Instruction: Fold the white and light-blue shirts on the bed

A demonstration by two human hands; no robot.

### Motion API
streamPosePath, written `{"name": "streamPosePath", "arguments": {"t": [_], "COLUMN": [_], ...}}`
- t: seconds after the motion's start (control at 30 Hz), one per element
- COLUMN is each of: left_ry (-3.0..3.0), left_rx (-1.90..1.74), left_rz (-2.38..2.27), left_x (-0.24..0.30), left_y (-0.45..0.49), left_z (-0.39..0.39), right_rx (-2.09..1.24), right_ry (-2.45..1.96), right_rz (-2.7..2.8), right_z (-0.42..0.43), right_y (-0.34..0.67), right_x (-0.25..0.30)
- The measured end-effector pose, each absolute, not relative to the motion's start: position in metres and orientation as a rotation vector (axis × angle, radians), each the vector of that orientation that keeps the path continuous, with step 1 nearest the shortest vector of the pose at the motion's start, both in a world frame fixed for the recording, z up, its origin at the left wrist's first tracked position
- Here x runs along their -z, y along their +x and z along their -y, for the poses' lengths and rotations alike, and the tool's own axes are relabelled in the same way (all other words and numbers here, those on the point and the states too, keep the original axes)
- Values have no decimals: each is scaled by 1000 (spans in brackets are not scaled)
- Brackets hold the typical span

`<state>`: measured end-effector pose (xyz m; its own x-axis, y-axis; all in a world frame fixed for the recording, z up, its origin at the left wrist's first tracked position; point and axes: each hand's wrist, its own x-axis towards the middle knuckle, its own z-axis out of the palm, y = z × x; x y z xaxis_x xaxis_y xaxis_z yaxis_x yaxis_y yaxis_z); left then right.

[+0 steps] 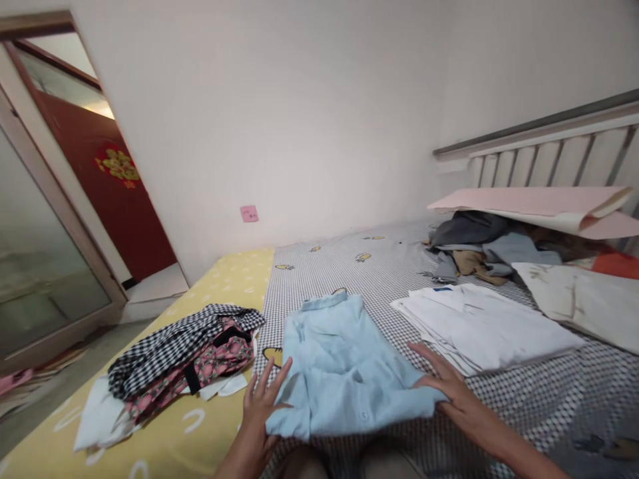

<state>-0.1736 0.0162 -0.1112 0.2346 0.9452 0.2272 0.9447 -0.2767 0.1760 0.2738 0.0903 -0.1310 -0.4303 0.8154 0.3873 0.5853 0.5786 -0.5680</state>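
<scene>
A folded light blue shirt [339, 366] lies on the checked bed sheet [524, 399], collar pointing away from me. My left hand [262, 399] rests at the shirt's near left edge with fingers stretched out and spread, touching the fabric. My right hand [446, 382] lies flat against the shirt's right edge, fingers extended. Neither hand grips anything.
A pile of black-and-white checked and pink floral clothes [184, 356] sits at left on a yellow sheet [200, 432]. A stack of folded white garments [479, 326] lies to the right. Behind it are jumbled clothes [479, 249], pink card [539, 203] and the headboard [549, 156].
</scene>
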Motion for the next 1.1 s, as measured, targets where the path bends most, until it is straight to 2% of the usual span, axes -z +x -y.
{"name": "streamPosePath", "arguments": {"t": [0.17, 0.3, 0.5, 0.63, 0.83, 1.1], "left_ry": [2185, 1769, 893, 729, 998, 962], "left_rx": [-614, -895, -1134, -1103, -1015, -1035], "left_rz": [-1678, -1544, -1280, -1196, -1419, -1682], "left_x": [102, 83, 71, 84, 102, 122], "left_y": [-174, -155, -135, -143, -162, -175], "left_z": [19, 32, -36, -106, -183, -225], "right_rx": [-885, -1075, -1220, -1045, -781, -618], "right_ry": [-1034, -1098, -1097, -1305, -1609, -1748], "right_rz": [2044, 1748, 1436, 1570, 1686, 1696], "right_z": [-59, -76, -152, -219, -304, -345], "right_y": [283, 264, 208, 179, 157, 148], "right_x": [93, 78, 79, 90, 124, 158]}}
